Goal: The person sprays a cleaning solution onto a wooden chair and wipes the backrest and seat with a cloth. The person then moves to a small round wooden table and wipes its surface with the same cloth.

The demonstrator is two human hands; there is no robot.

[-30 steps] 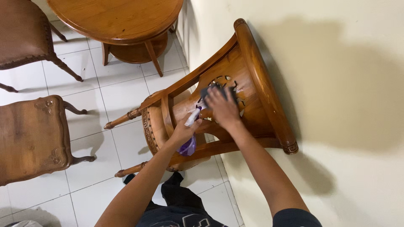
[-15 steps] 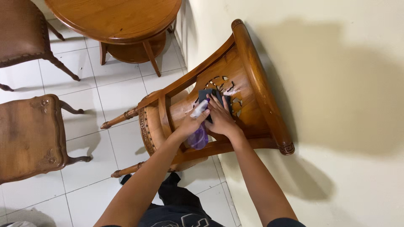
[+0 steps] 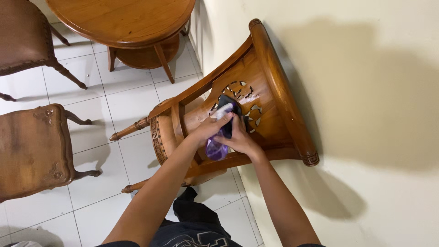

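Left hand point(image 3: 211, 129) wrapped round a purple spray bottle point(image 3: 215, 147), fingers point(image 3: 224, 120) clenched on its white top, bottle held against the carved backrest of a wooden chair point(image 3: 270, 87) leaning at the cream wall point(image 3: 366, 91). Right hand point(image 3: 240, 139) just beside, touching the left, fingers grasping a dark cloth point(image 3: 227, 109) pressed flat on the pierced carving. Round wooden bench point(image 3: 123, 20) above on the white tiled floor point(image 3: 119, 100); two darker chairs point(image 3: 32, 151) well apart at the left edge.
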